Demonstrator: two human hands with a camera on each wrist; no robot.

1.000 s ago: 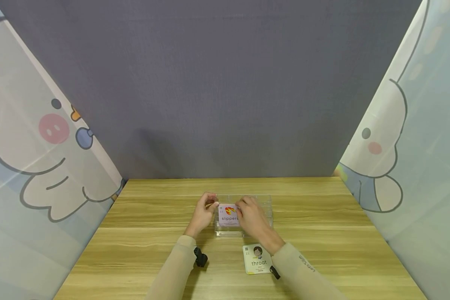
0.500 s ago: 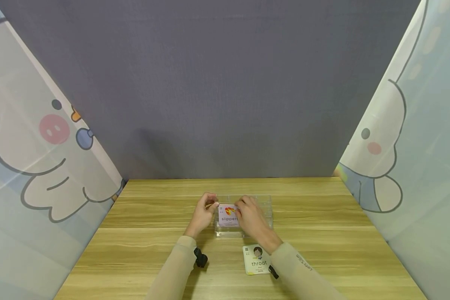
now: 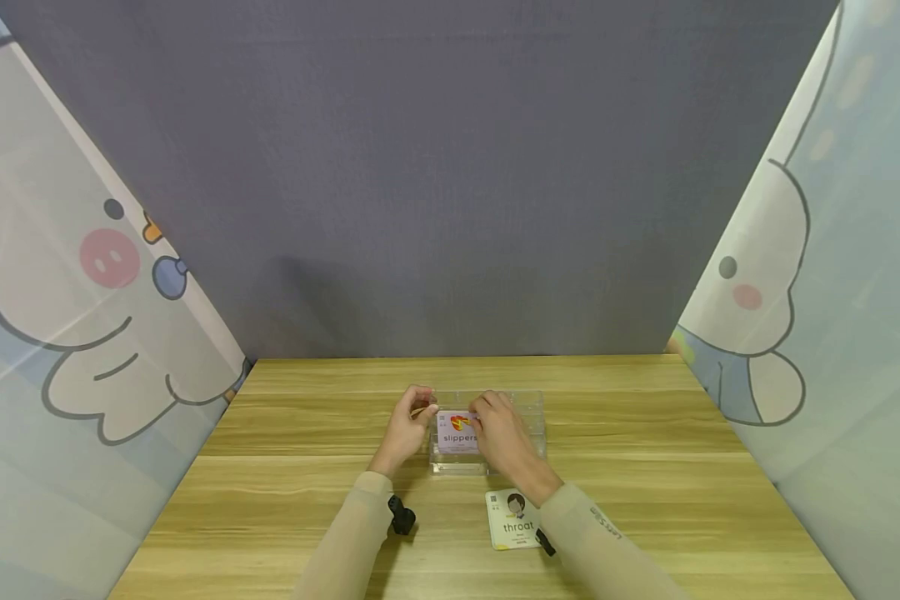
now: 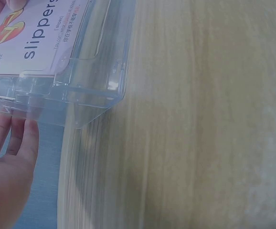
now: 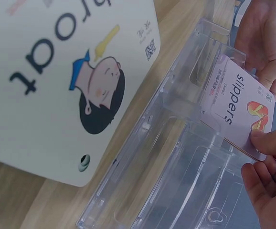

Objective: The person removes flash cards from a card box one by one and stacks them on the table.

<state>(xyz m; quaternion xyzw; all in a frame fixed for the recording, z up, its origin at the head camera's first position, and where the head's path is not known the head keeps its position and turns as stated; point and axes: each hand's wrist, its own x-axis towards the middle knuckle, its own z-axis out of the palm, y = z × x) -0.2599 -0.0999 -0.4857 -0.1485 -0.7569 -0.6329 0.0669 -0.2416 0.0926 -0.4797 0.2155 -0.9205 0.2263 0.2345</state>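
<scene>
A pale purple flashcard [image 3: 457, 432] printed "slippers" lies tilted in the left part of a clear plastic box [image 3: 527, 402] with several compartments. My right hand [image 3: 504, 433] pinches the card by its right edge, the thumb on its printed face in the right wrist view. My left hand [image 3: 405, 429] holds the box's left side; in the left wrist view its fingers [image 4: 29, 138] touch the clear wall and the thumb tip sits at the upper edge. Whether the left thumb also touches the card cannot be told. Below the box lies a flashcard [image 3: 512, 518] printed "throat", partly covered by the right wrist.
The wooden table [image 3: 285, 467] extends to both sides of the box. A grey panel [image 3: 450, 208] stands behind it, with cartoon-printed curtains [image 3: 37, 467] at the sides. A black wrist camera [image 3: 401, 515] hangs from the left sleeve.
The right forearm has shifted slightly to the left. Both hands stay at the box, and the "slippers" flashcard has barely moved.
</scene>
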